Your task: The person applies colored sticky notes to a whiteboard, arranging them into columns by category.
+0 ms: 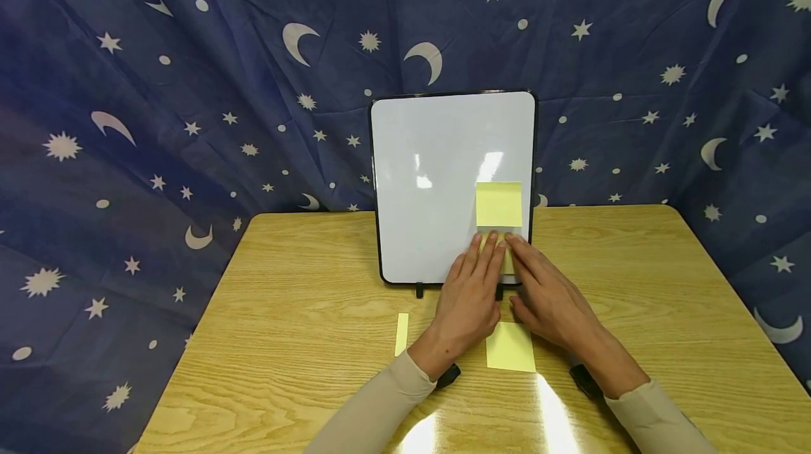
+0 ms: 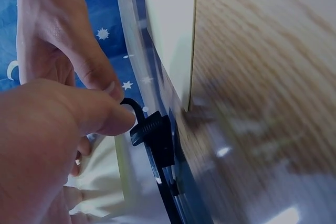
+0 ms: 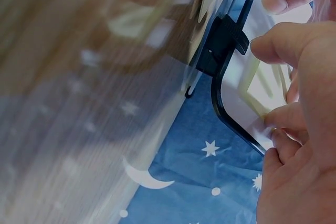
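Though head-view only, whiteboard top [image 1: 453, 96]

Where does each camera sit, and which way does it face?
Head: worn on the head, facing forward and down at a black-framed whiteboard; the left hand, right hand and beige sleeves show.
Left wrist: worn there, facing past the left hand to a black stand foot; part of the right shows.
Right wrist: worn there, facing past the right hand to the whiteboard's lower corner; part of the left shows.
Wrist views share: blue starry cloth, wooden tabletop.
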{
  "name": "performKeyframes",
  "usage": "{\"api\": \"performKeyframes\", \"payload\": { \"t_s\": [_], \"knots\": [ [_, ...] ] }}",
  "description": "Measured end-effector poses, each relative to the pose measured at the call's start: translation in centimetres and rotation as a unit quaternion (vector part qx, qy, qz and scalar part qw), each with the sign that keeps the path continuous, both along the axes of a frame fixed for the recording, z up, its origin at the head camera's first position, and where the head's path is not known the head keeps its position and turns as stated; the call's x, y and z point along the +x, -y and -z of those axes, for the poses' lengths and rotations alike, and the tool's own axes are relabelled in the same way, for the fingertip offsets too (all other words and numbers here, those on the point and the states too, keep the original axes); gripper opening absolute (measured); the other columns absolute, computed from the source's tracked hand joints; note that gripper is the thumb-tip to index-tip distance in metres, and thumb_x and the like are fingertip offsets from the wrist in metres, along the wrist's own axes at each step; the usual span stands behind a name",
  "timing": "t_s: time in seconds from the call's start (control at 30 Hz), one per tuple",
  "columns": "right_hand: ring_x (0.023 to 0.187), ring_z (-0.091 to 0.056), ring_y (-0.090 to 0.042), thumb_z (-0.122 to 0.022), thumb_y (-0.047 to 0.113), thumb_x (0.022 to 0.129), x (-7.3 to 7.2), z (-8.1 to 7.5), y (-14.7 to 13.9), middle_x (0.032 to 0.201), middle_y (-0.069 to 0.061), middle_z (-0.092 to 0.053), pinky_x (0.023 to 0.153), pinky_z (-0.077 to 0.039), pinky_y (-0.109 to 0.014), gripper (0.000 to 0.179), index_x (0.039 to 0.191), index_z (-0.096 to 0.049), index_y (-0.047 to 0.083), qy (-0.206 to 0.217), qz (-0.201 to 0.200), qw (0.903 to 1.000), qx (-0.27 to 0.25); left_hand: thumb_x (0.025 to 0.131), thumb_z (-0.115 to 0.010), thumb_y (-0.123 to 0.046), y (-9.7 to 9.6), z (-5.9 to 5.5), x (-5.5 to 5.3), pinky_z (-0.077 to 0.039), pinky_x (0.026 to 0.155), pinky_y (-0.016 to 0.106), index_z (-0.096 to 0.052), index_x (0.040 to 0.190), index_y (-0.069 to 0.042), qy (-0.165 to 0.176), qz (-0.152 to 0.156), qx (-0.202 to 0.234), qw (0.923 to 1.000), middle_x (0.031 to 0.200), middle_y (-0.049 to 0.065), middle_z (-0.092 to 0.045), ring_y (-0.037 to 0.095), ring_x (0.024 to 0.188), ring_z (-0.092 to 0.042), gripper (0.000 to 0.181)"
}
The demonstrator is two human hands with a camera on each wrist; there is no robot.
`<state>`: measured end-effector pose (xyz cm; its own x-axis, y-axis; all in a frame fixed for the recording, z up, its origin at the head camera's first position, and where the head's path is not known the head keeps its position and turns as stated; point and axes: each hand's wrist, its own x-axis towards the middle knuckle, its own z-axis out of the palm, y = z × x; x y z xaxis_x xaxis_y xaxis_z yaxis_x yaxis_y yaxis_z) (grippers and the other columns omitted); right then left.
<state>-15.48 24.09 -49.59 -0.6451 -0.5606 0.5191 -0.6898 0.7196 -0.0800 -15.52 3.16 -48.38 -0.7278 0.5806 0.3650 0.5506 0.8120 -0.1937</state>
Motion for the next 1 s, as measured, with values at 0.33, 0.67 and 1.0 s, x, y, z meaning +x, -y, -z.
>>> {"api": "performKeyframes", "payload": {
  "t_s": [0.33,0.67,1.0],
  "knots": [
    [0.156,-0.032,-0.042,-0.077,0.015,0.086,0.1,-0.01,0.1,0.171,-0.025,-0.028,0.129,-0.022,-0.045,0.09,0.159,-0.033,-0.013,0.008,0.004,1.0,-0.001,0.094,-0.067,-0.033,0.23,-0.08,0.38,-0.036,0.123,0.04,-0.024,0.167,-0.001,0.007,-0.006,0.011,0.9999,0.174,0.019,-0.021,0.032,0.162,-0.02,0.091],
    [0.156,-0.032,-0.042,-0.076,0.014,0.086,-0.01,0.07,0.06,0.171,-0.025,-0.028,0.131,-0.016,-0.04,0.089,0.158,-0.034,-0.014,0.007,0.003,1.0,-0.001,0.096,-0.064,-0.033,0.4,0.04,0.53,-0.033,0.125,0.041,-0.025,0.166,0.002,0.008,-0.014,0.008,0.9998,0.173,0.023,-0.021,0.034,0.162,-0.02,0.087],
    [0.155,-0.033,-0.042,-0.077,0.014,0.085,0.0,0.08,0.06,0.17,-0.025,-0.029,0.131,-0.018,-0.041,0.089,0.158,-0.035,-0.014,0.007,0.004,1.0,-0.004,0.096,-0.064,-0.033,0.42,0.3,0.6,-0.03,0.127,0.041,-0.025,0.166,0.003,-0.006,-0.024,0.007,0.9997,0.173,0.025,-0.021,0.036,0.161,-0.021,0.088]
  ]
}}
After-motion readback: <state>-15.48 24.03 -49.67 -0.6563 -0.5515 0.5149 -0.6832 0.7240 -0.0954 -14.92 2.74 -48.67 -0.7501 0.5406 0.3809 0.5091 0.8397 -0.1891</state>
